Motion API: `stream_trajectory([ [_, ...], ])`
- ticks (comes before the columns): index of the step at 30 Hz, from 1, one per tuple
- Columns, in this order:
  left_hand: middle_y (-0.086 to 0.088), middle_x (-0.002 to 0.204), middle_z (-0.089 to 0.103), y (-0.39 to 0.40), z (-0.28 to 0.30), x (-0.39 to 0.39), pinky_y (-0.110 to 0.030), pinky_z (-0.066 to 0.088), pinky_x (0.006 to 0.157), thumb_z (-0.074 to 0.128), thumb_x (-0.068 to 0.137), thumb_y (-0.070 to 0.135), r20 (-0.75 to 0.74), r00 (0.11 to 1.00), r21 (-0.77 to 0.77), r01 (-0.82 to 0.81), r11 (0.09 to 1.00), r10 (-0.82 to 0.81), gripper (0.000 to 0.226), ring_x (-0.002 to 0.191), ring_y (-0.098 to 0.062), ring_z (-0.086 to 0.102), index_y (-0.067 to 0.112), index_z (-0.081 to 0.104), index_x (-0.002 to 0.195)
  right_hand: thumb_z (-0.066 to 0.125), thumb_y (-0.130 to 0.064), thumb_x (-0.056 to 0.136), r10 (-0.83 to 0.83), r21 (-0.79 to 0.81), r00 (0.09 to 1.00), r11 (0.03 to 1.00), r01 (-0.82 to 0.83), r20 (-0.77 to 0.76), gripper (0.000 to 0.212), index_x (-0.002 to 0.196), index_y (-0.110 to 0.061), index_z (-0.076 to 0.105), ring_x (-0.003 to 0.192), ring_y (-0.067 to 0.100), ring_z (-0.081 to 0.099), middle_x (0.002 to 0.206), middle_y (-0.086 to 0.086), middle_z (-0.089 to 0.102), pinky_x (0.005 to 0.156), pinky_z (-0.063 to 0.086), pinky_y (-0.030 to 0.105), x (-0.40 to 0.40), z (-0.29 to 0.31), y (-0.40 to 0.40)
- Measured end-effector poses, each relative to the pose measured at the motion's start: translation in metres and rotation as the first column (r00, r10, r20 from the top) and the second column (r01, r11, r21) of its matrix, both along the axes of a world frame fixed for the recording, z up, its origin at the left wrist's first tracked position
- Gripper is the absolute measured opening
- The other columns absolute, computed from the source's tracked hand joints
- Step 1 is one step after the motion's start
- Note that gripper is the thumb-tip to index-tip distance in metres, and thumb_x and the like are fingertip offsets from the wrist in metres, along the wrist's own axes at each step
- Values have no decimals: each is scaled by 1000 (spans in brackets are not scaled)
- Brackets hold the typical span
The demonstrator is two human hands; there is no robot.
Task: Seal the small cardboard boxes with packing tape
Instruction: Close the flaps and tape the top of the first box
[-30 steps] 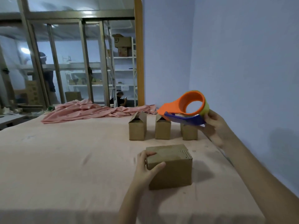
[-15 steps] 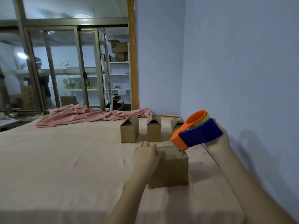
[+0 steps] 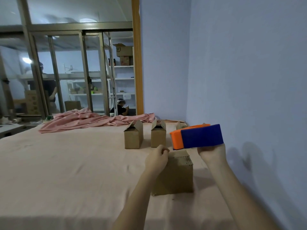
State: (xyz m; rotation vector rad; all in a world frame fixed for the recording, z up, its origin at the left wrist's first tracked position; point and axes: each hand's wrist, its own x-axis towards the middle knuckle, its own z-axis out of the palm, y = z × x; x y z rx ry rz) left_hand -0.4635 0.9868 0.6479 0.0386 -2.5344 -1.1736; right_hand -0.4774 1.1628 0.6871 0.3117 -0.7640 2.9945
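At the far left, a crumpled pink cloth lies along the back edge of the tabletop, which is covered in a pale pink sheet. Behind the cloth, a metal-framed glass partition shows white shelving and brown cartons in the room beyond.

Further right, a small brown cardboard box with raised flaps stands near the back of the tabletop, and a second small open-flapped cardboard box stands just beside it, apart from it. A third box shows only as a sliver of flap behind the dispenser, too hidden to describe.

In the foreground sits the closed brown cardboard box, nearer than the open ones. The left hand rests on its top left edge with the fingers curled at the rim; whether they pinch tape or only press on the cardboard cannot be told.

To the right, the right hand grips from below an orange and blue plastic tape dispenser, fingers wrapped round its underside. The dispenser is held level, with its orange nose pointing left, just above the far top edge of the closed box. Whether the nose touches the cardboard is unclear. A plain lilac wall fills the right side.
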Motion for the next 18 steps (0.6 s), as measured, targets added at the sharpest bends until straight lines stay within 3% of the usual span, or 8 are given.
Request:
stream_trajectory([
  [4,5,92,59,-2,6,6,-27,41,83,22,103,32,-66,989,261,144,954,-132,32,97,-12,53,33,52,114,43,-27,95,33,39,999,999,-34,35,19,99,-15,56,78,16,58,83,3,59,60,49,23,-4,0,-4],
  [7,5,84,62,-8,3,8,-20,35,71,31,98,52,-126,985,399,161,903,-120,38,89,-4,55,31,62,94,49,-23,88,96,37,994,994,-98,55,15,98,-14,55,80,16,55,86,3,59,60,46,22,-7,0,-8],
  [9,16,72,61,-8,2,11,-20,36,70,41,90,59,-177,976,392,192,900,-131,37,77,3,56,30,61,80,63,-20,70,115,53,992,992,-117,53,29,98,-14,56,79,18,55,86,4,60,59,46,22,-4,1,-13],
  [10,18,73,61,-7,1,11,-21,39,71,45,87,59,-186,971,380,212,900,-150,34,76,4,57,30,62,83,67,-20,62,115,46,991,992,-118,63,39,99,-14,56,79,19,57,87,4,60,59,47,22,-4,1,-15],
  [12,12,84,64,-6,1,9,-23,45,75,51,84,59,-178,971,375,218,901,-161,35,84,-4,60,29,63,96,63,-23,72,125,13,988,992,-127,89,35,104,-14,56,84,18,59,91,5,62,62,49,23,-4,1,-18],
  [14,7,86,65,-6,1,6,-22,47,73,55,85,55,-174,975,389,193,901,-134,32,84,-9,60,27,63,96,52,-40,87,157,-57,979,987,-150,131,38,115,-14,54,94,18,59,98,6,65,66,47,21,-3,-1,-18],
  [16,9,81,63,-8,1,6,-18,43,68,57,84,54,-179,977,398,184,899,-121,30,79,-7,60,26,64,92,52,-57,83,162,-79,979,985,-152,128,57,119,-12,54,94,20,58,105,9,64,57,50,20,-3,-1,-16],
  [18,11,78,62,-8,1,5,-18,41,67,58,82,56,-181,975,393,189,900,-125,33,77,-6,59,25,65,91,58,-62,74,149,-5,986,989,-149,70,65,112,-10,57,85,20,56,101,10,65,47,46,18,0,3,-15],
])
